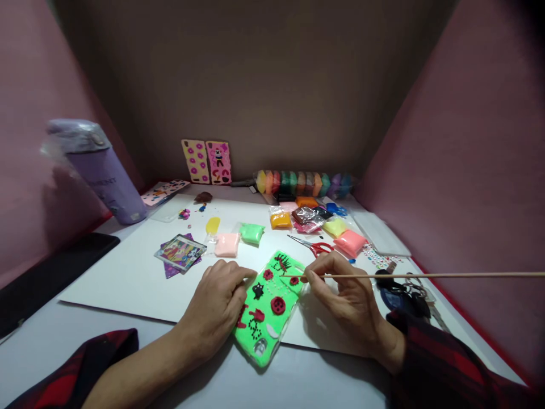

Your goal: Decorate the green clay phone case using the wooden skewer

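A green clay-covered phone case (269, 329) lies tilted across the front edge of the white board, decorated with red and black shapes, small dots and a white crescent. My left hand (221, 298) rests along its left side, fingers curled in and gripping that edge. Between the thumb and fingers of my right hand (347, 295) is a long thin wooden skewer (447, 275), held almost level. The skewer's tip is over the upper part of the case, near two red pieces; whether it touches the clay I cannot tell.
The white board (128, 284) carries scissors (313, 245), clay packets (280, 218) and picture cards (181, 254). A purple bottle (108, 176) stands left. Two decorated cases (208, 163) lean on the back wall, beside a roll of coloured clay (302, 183). Keys (419, 292) lie right.
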`<control>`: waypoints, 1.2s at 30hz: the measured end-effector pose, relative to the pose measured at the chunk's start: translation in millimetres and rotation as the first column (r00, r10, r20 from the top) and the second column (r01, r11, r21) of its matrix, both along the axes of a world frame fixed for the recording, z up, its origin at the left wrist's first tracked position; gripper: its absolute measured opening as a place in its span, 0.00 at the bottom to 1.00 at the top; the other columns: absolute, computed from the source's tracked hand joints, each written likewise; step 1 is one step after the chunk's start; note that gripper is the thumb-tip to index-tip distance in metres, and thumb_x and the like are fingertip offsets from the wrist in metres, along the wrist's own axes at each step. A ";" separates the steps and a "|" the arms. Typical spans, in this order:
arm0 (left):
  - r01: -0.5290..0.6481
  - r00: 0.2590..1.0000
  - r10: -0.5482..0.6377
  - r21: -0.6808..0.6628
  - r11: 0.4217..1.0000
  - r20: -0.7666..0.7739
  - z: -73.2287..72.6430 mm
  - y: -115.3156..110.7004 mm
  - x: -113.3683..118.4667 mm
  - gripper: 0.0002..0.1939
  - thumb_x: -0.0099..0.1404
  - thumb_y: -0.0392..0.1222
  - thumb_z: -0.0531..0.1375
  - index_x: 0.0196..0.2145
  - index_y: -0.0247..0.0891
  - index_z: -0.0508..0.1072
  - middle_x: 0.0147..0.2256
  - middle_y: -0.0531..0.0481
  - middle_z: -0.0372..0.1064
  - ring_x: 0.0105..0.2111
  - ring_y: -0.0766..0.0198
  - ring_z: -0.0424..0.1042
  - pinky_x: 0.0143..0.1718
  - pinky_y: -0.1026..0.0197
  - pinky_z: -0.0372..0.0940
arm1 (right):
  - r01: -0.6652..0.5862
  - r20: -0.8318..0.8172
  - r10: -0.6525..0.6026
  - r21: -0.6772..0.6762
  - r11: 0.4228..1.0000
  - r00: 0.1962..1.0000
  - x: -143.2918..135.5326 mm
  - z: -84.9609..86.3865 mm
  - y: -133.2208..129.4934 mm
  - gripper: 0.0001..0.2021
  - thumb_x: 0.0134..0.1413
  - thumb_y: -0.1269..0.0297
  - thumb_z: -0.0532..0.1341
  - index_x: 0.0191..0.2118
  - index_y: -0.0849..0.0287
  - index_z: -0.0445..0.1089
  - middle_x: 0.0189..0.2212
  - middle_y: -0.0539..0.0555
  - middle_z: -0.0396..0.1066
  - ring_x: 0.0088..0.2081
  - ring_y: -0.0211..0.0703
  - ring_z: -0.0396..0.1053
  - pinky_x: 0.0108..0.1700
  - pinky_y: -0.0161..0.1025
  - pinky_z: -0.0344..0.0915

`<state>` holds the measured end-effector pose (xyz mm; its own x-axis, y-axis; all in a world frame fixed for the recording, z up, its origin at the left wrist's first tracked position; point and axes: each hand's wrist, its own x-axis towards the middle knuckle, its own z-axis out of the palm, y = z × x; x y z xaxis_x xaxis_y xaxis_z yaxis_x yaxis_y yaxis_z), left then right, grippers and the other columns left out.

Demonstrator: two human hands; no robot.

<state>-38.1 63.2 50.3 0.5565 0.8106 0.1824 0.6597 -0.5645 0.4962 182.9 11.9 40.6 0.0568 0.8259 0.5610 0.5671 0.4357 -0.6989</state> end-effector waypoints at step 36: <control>0.011 1.000 -0.011 0.019 1.000 -0.011 -0.5 -1.3 -1.1 0.15 0.64 0.32 0.47 0.41 0.39 0.71 0.33 0.48 0.66 0.37 0.58 0.62 0.40 0.53 0.57 | 0.062 -0.013 -0.062 -0.007 0.998 0.998 -2.0 4.4 1.3 0.08 0.54 0.67 0.58 0.24 0.58 0.65 0.22 0.49 0.67 0.25 0.37 0.66 0.27 0.35 0.62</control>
